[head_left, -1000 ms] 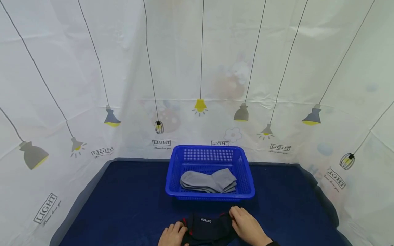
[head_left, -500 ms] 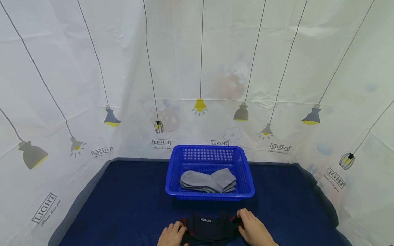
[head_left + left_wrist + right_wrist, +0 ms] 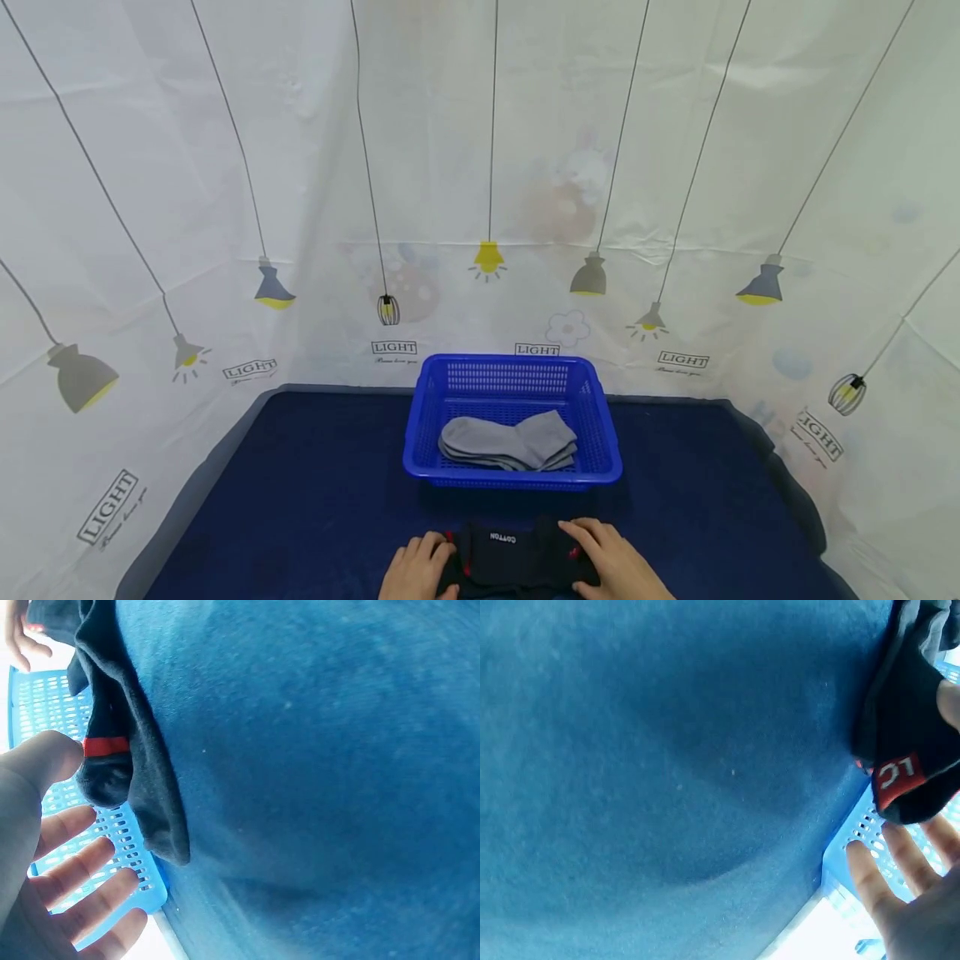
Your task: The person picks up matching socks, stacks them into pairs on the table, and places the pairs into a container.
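Observation:
A bundle of black socks with red trim and the word COTTON lies folded at the front of the table. My left hand is at its left end. In the left wrist view that hand's thumb touches the socks by a red band, its other fingers held out straight. On the right end rests my right hand. The right wrist view shows its thumb on the dark fabric and its fingers extended at the end beside a red patch lettered LC. The undersides of the socks are hidden.
Behind the socks stands a blue plastic basket holding several grey socks laid flat in a stack. Dark blue cloth covers the table. A pale curtain printed with lamps surrounds the back and sides.
My right hand has released its pinch on the right end of the socks and now lies over it; the red trim there has shifted. The left hand has barely moved.

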A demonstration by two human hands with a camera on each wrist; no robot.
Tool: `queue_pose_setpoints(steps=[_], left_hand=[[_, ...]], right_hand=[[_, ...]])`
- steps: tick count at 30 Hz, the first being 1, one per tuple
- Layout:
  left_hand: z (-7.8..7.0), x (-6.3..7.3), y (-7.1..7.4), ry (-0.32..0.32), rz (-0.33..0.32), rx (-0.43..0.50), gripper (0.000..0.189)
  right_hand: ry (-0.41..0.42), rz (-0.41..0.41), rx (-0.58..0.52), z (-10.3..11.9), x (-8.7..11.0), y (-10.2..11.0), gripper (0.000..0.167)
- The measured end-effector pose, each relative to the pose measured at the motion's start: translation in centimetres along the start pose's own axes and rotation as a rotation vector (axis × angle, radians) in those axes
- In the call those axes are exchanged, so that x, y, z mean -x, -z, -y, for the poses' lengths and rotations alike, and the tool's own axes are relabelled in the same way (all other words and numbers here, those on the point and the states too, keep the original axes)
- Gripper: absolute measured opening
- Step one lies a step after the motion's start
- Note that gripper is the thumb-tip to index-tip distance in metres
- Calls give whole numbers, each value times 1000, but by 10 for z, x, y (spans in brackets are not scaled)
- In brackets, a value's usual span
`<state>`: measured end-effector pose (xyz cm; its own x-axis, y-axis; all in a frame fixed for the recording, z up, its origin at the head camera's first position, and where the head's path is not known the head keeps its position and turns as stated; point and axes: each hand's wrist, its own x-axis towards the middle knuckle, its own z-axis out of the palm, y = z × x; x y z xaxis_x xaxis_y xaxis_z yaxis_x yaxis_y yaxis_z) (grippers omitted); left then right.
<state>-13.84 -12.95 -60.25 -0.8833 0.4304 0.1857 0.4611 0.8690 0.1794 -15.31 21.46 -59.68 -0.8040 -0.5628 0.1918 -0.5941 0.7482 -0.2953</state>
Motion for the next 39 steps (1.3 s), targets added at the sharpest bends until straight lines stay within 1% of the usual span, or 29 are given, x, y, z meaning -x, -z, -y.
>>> queue_pose_setpoints(steps=[4,6,9,11,14,16,19,23,26,30,33,37,39], left_hand=[[0,-1,0,-10,-38,-14,39],[-1,-1,-1,-21,-68,-24,39],[-2,-3,-2,-28,-71,-16,38],[-3,-4,-3,-25,-42,-2,38],[-4,-6,-4,-11,20,23,37],[-5,-7,-5,1,54,33,37],[-6,-8,-6,15,88,39,36],[-6,-9,-9,17,102,28,36],[-6,-10,-11,15,86,6,36],[-5,-13,-13,7,53,-33,34],[-5,-15,-14,2,47,-61,31],[-4,-17,-18,1,52,-91,28],[-4,-17,-19,-4,41,-99,25]], right_hand=[[-17,57,5,3,1,-2,74],[-15,50,23,4,1,-3,69],[15,4,57,5,0,-5,56],[17,-7,62,5,0,-5,46],[9,-2,64,4,1,-7,33],[-4,13,65,3,2,-9,28],[-35,46,54,3,3,-10,26],[-76,91,15,1,7,-13,25],[-81,96,-16,-2,9,-16,24],[-58,66,-44,-7,11,-22,22],[-28,25,-42,-10,11,-27,25],[27,-64,-11,-12,11,-35,28],[62,-122,21,-13,10,-39,31]])
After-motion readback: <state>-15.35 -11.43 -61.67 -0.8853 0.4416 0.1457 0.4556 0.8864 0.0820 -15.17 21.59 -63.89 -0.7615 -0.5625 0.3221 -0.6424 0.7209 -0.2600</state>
